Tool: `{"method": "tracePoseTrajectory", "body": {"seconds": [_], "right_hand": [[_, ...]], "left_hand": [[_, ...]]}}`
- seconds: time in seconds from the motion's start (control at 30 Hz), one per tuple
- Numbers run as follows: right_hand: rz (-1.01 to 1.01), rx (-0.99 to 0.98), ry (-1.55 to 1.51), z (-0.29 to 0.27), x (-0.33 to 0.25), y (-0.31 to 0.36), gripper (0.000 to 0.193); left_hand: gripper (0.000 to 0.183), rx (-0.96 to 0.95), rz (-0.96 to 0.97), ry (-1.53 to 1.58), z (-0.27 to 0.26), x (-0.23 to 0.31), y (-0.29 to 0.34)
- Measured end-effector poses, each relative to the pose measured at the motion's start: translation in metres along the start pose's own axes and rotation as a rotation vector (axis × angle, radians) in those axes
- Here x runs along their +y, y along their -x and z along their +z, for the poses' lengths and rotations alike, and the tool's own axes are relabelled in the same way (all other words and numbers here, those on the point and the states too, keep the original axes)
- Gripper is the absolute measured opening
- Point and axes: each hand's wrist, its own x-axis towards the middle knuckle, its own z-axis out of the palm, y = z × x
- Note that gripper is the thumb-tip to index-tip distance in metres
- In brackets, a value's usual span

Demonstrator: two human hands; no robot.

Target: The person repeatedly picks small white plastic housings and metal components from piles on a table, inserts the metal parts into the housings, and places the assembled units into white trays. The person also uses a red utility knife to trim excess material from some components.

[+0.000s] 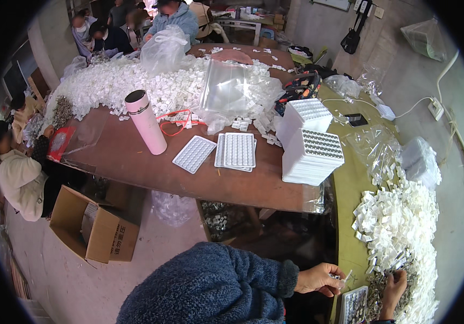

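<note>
Left hand (315,279) pinching small white piece (336,277) at three o'clock; right hand (394,293): metal parts (375,292) at nine o'clock, cannot tell grip.

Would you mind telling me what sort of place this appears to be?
Probably a small hand-assembly or packing workshop: heaps of small white pieces lie on the tables, stacked white trays stand ready, and several people are gathered around the brown table.

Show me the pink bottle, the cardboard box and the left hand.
Pink bottle (148,126): head view, middle of its body.
Cardboard box (113,235): head view, printed side panel.
Left hand (318,278): head view, back of the hand.
</note>
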Motion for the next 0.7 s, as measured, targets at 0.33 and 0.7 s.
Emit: {"method": "tracePoseTrajectory", "body": {"seconds": [0.33, 0.7], "right_hand": [[0.067, 0.309, -0.893, -0.060, 0.045, -0.021, 0.009], [-0.213, -0.159, 0.010, -0.071, 0.040, 0.064, 0.038]], "left_hand": [[0.032, -0.031, -0.037, 0.052, -0.001, -0.006, -0.010], [0.031, -0.127, 0.030, 0.066, 0.013, 0.000, -0.005]]}}
